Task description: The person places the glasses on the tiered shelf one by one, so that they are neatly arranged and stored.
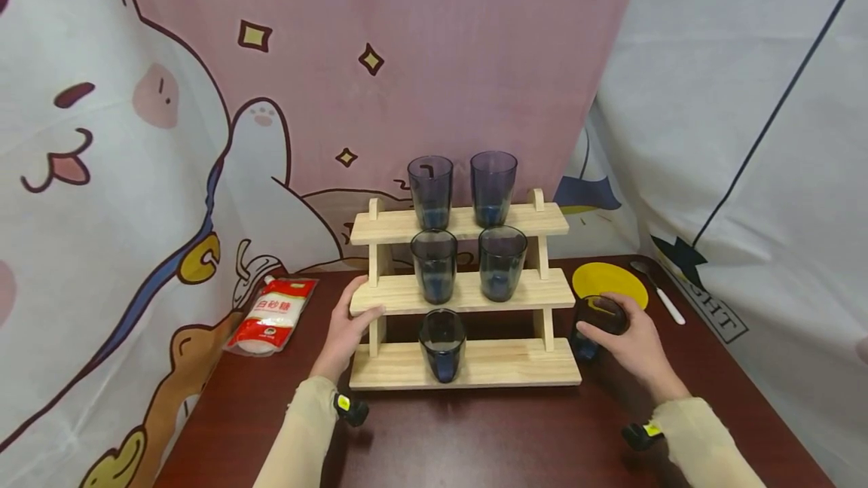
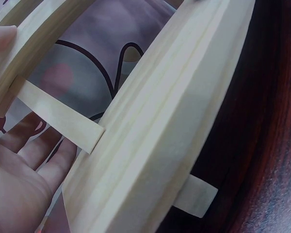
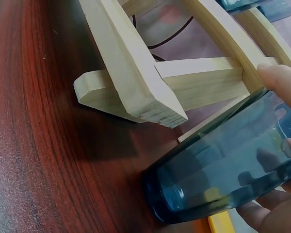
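Note:
A three-tier wooden rack stands on the dark table. My left hand grips the left end of its middle shelf, thumb on the board and the other fingers around behind. Beside the rack's right end, my right hand holds a dark blue-grey glass, fingers and thumb around its upper part. In the right wrist view the glass is tilted, its base close over the table. Two similar glasses, one on the left and one on the right, stand on the top shelf. The middle shelf bears two more, and a single glass stands on the bottom shelf.
A yellow plate lies behind the right hand, with a white-handled spoon to its right. On the left of the table lies a red and white sugar bag. Printed cloth hangs behind and along both sides.

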The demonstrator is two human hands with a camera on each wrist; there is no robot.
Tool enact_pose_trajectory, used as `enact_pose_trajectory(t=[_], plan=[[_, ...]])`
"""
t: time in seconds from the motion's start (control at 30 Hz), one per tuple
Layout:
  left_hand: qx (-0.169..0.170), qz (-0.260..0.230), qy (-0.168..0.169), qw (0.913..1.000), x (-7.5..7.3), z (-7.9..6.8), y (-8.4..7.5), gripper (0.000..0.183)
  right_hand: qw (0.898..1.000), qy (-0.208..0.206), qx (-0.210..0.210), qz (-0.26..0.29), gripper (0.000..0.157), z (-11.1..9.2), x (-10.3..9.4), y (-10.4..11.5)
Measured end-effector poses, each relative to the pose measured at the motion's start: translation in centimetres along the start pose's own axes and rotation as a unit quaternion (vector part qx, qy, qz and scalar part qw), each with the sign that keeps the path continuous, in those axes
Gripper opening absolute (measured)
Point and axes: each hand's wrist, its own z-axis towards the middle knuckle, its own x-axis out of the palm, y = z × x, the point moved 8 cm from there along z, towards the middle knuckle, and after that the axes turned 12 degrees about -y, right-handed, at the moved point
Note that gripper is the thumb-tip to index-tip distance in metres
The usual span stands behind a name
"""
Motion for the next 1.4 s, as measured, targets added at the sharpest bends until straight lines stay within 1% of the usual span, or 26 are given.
enact_pose_trajectory(t=[0.1, 0.27, 0.37, 0.47, 0.6, 0.67, 0.77, 0.87, 1.03, 1.13, 1.3, 1.4], plan=[[0.0, -0.001, 0.0, 1.0, 0.0, 0.0, 0.0, 0.071, 1.0, -0.016, -0.001, -0.015, 0.083, -0.2, -0.3, -0.1], [-0.001, -0.002, 0.001, 1.0, 0.1, 0.0, 0.0, 0.069, 0.999, -0.045, 0.01, -0.015, 0.081, -0.5, -1.1, -0.5], [0.001, -0.006, 0.001, 1.0, 0.0, 0.0, 0.0, 0.067, 0.998, -0.058, 0.02, -0.009, 0.081, -0.7, -1.5, -0.7], [0.008, -0.009, 0.001, 0.9999, 0.1, -0.1, 0.0, 0.066, 0.997, -0.072, 0.033, 0.009, 0.08, -0.8, -2.0, -0.6], [0.012, -0.007, 0.0, 0.9999, 0.0, -0.2, -0.1, 0.067, 0.995, -0.088, 0.038, 0.025, 0.077, -1.1, -2.9, 0.2], [0.012, -0.004, -0.001, 0.9999, 0.0, -0.2, -0.1, 0.067, 0.995, -0.092, 0.032, 0.024, 0.075, -1.3, -3.4, 0.9], [0.014, -0.006, -0.002, 0.9999, 0.1, -0.2, -0.1, 0.067, 0.994, -0.097, 0.013, 0.037, 0.071, -1.5, -4.0, 2.1], [0.015, -0.009, 0.0, 0.9999, 0.2, -0.2, -0.1, 0.067, 0.994, -0.1, 0.002, 0.054, 0.068, -1.6, -4.4, 3.1], [0.014, -0.006, -0.001, 0.9999, 0.0, -0.2, -0.2, 0.067, 0.993, -0.095, -0.01, 0.066, 0.07, -2.0, -4.6, 4.5], [0.013, -0.001, 0.001, 0.9999, 0.0, -0.2, -0.2, 0.066, 0.993, -0.087, -0.023, 0.079, 0.068, -2.2, -4.4, 5.4], [0.011, -0.006, 0.003, 0.9999, 0.1, -0.2, -0.1, 0.066, 0.99, -0.073, -0.041, 0.115, 0.066, -2.5, -3.9, 6.7], [0.01, -0.008, 0.002, 0.9999, 0.1, -0.1, 0.0, 0.066, 0.989, -0.066, -0.048, 0.127, 0.065, -2.7, -3.6, 7.4]])
